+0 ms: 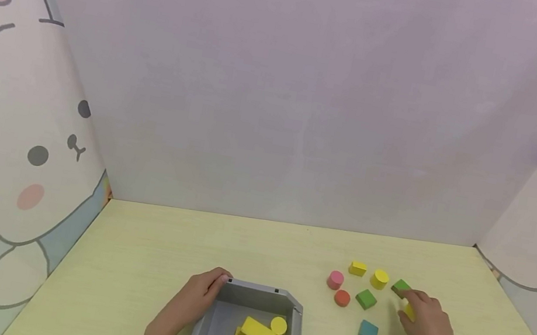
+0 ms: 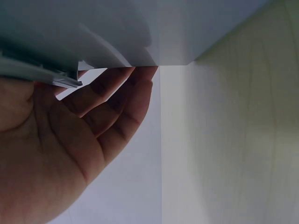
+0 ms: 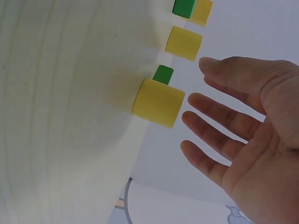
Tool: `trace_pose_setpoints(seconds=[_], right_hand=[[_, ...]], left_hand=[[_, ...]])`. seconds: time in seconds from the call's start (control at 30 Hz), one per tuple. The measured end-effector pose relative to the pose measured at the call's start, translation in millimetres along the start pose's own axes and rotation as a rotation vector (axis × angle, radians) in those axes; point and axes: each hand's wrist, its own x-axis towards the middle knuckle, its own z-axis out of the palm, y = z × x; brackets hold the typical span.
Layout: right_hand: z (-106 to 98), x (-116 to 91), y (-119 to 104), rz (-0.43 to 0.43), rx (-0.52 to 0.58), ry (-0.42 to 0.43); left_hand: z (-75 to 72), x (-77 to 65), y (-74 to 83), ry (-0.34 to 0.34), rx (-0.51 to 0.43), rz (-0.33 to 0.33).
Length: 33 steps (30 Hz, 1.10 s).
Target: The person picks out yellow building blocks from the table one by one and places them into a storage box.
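A grey plastic bin [image 1: 254, 286] stands at the front of the table. My left hand [image 1: 196, 297] grips its left wall near the far corner; the left wrist view has the fingers [image 2: 133, 105] along the outside of the bin [image 2: 117, 28]. Inside lie two yellow rectangular blocks [image 1: 258, 333], one leaning over the other, and a yellow cylinder [image 1: 278, 326]. My right hand [image 1: 427, 326], fingers spread and relaxed, hovers over another yellow cylinder [image 3: 159, 102]. That cylinder stands on the table, partly hidden by the hand in the head view, its top just short of the fingertips [image 3: 189, 116].
Left of the right hand lie green blocks [image 1: 366, 299], a yellow cylinder [image 1: 380, 279], a small yellow block [image 1: 357, 268], a pink cylinder [image 1: 335, 280], a red cylinder [image 1: 342, 298] and a blue block [image 1: 368, 332]. Walls with cartoon animals [image 1: 8, 159] flank the table.
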Motion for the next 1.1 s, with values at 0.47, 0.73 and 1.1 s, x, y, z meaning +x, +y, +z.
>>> trace_pose_setpoints(seconds=[0.47, 0.73, 1.1], right_hand=[[-1.2, -0.6, 7.9, 0.044, 0.003, -0.061], [1.5, -1.2, 15.0, 0.082, 0.028, -0.104], [3.6, -2.0, 16.9, 0.09, 0.043, -0.081]], left_hand=[[0.0, 1.2, 1.7, -0.027, -0.004, -0.064], [0.8, 0.0, -1.0, 0.002, 0.008, -0.005], [1.6, 0.9, -2.2, -0.033, 0.001, -0.063]])
